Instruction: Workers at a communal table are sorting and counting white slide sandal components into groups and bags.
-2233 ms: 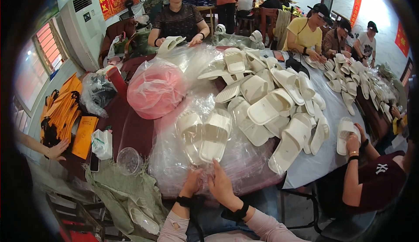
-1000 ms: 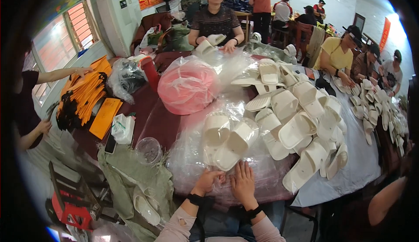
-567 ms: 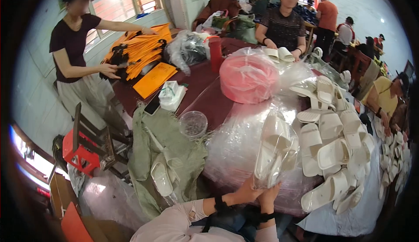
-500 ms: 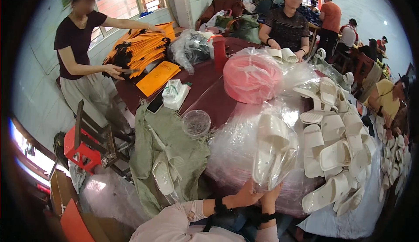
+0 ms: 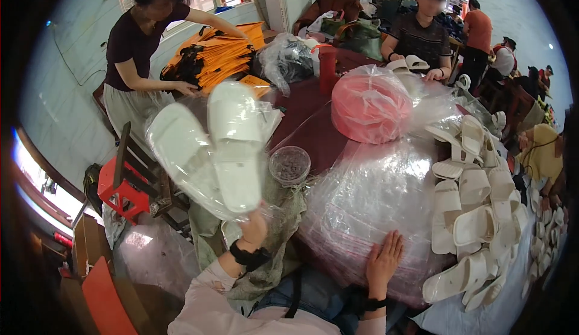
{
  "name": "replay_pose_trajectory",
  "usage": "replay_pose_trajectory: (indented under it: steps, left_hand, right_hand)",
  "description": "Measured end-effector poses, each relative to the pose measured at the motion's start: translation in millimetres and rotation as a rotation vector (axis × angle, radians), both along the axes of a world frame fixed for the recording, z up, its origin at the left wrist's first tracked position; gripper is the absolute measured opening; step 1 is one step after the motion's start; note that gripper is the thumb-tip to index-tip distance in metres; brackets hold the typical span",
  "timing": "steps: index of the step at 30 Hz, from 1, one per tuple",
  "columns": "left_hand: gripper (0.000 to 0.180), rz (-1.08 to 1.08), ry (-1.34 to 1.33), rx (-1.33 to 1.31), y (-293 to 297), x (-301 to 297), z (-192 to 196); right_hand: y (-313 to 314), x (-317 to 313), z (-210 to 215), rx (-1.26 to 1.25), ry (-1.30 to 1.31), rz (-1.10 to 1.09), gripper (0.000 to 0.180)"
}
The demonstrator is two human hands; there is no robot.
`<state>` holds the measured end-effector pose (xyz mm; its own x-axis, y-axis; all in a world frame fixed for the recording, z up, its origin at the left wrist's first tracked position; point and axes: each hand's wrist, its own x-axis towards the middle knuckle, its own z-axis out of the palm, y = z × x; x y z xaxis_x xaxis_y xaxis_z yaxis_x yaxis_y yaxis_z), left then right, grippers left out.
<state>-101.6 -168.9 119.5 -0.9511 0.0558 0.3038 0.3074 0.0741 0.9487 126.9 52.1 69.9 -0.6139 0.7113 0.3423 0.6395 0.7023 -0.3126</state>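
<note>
A pair of white slide sandals (image 5: pixel 236 154) in a clear plastic bag is held up at the left, over the green woven sack (image 5: pixel 208 214). My left hand (image 5: pixel 254 229) is closed on the bag's lower end. Flat on a stack of clear plastic bags (image 5: pixel 377 196) lies my right hand (image 5: pixel 385 262), its fingers stretched out and nothing in it. To the right of that stack, loose white slide sandals (image 5: pixel 473 226) are heaped along the table edge. The raised pair hides part of the sack and of the table behind it.
A round clear tub (image 5: pixel 289 166) and a pink bundle in plastic (image 5: pixel 373 104) stand on the dark red table (image 5: pixel 301 118). Orange packages (image 5: pixel 211 57) are piled at the far left beside a person. A red stool (image 5: pixel 123 187) is at the left; another person sits opposite.
The bagged pair has moved left and up from the middle in my left hand. My right hand has let go and now rests on the bag stack. The view has shifted slightly left.
</note>
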Motion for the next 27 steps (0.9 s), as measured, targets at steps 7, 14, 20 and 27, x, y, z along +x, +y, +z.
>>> replay_pose_trajectory:
  steps: [7,14,20,27]
  left_hand:
    - [0.008,0.354,-0.144,0.208,-76,-27,-70]
    - [0.031,0.174,-0.538,0.076,-95,38,-146]
    - [0.043,0.042,-0.142,-0.218,-107,-7,-150]
    - [0.015,-0.167,-0.198,-0.198,-117,-73,-126]
  right_hand:
    - [-6,-4,4,-0.022,-0.007,0.021,0.051]
    - [-4,-2,3,-0.030,-0.029,0.020,0.052]
    - [-7,-7,3,-0.020,-0.023,0.037,0.052]
    - [-2,-3,5,-0.014,0.018,-0.051,0.052]
